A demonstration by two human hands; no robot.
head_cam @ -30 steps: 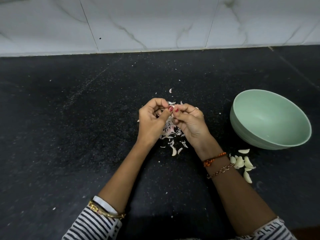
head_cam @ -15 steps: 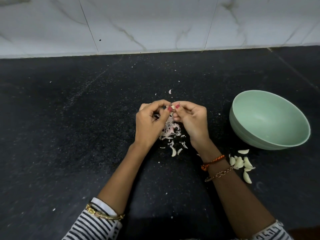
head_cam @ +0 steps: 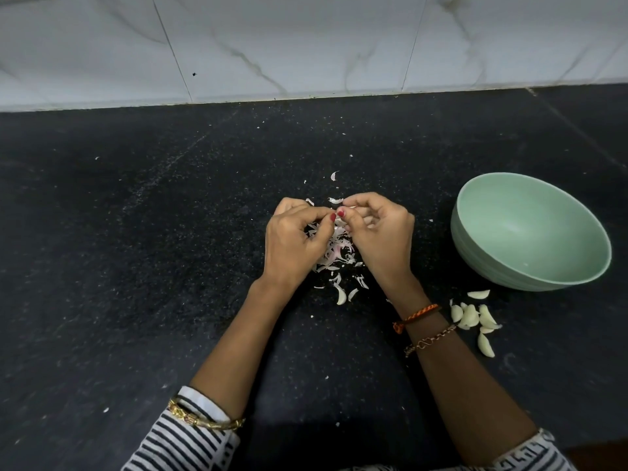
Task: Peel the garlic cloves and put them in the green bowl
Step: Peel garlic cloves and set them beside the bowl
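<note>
My left hand [head_cam: 294, 239] and my right hand [head_cam: 377, 232] meet at the thumbs over the middle of the black counter. Between their curled fingertips they pinch a small garlic clove, almost wholly hidden by the fingers. Under the hands lies a heap of thin pinkish-white garlic skins [head_cam: 334, 253]. The green bowl [head_cam: 577, 266] stands to the right of my right hand, tilted toward me, and looks bare inside. Several garlic cloves [head_cam: 470, 316] lie on the counter in front of the bowl, beside my right wrist.
The black counter [head_cam: 136, 266] runs back to a white marble-tiled wall [head_cam: 306, 45]. Scattered skin flakes [head_cam: 334, 176] lie beyond the hands, and a curved white piece [head_cam: 341, 295] lies just nearer to me than the heap.
Both hands have stayed together over the skin heap, their fingers shifting slightly round the clove. The bowl and the loose cloves have not moved.
</note>
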